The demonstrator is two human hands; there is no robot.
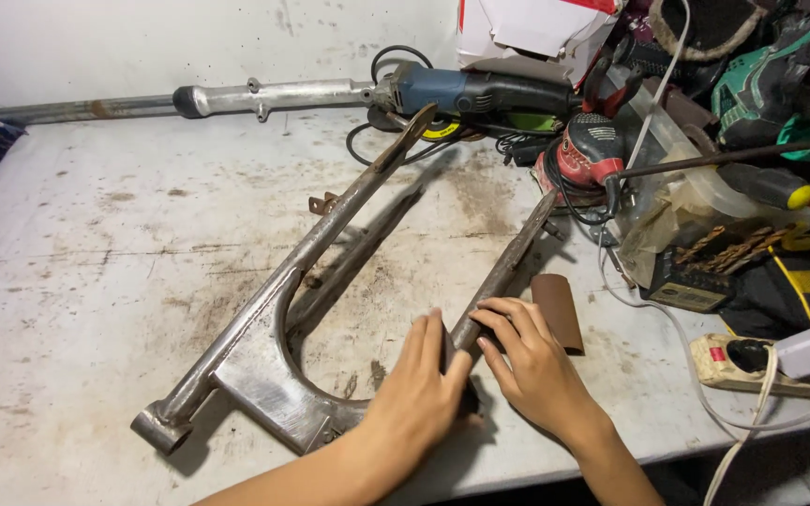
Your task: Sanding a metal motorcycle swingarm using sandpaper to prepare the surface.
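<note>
A forked metal swingarm (274,319) is laid flat on the stained white table (96,244), pivot end near the front edge, both arms pointed toward the back. The right arm of the fork is pinched between both hands. The left hand (419,389) is laid flat, fingers extended, pressed against the left side of that arm. The right hand (532,361) is curled loosely, fingertips set on the arm's top and right side; nothing else is gripped. A brown sheet of sandpaper (558,311) is seen just beside the right hand, partly under it. A blue angle grinder (471,94), a red sander (591,150) and a power strip (742,361) are placed along the back and right.
</note>
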